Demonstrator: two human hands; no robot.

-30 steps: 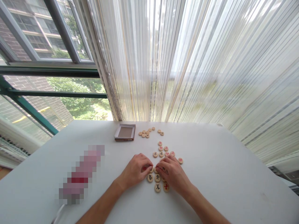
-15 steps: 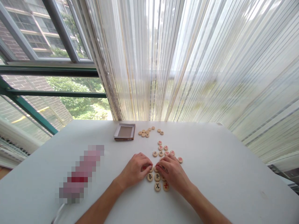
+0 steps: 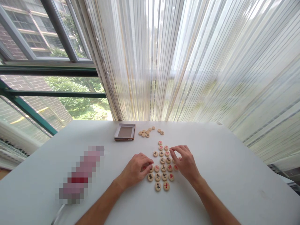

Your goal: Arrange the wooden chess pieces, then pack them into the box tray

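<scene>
Round wooden Chinese chess pieces with black and red characters lie face up in stepped rows on the white table. My left hand (image 3: pixel 138 167) rests at the left end of the long row, fingers curved and tips slightly apart. A red piece (image 3: pixel 144 168) shows inside its curl, and a black piece (image 3: pixel 151 169) sits by the thumb. My right hand (image 3: pixel 185 159) is at the right side of the rows, thumb and index tips together beside a red piece (image 3: pixel 167 153). Whatever lies between those tips is hidden. A red piece (image 3: pixel 176 167) lies partly under this hand.
Several more pieces (image 3: pixel 143 135), mostly blank side up, lie at the back. A shallow open box (image 3: pixel 126 132) stands left of them. A blurred-out pink object (image 3: pixel 82 175) with a white cord lies on the left of the table (image 3: pixel 112 200). Curtains (image 3: pixel 145 78) hang behind.
My right hand has moved right and away from the near rows, to the upper right pieces. Pieces it covered now show, with black ones in the row behind. My left hand has stayed put.
</scene>
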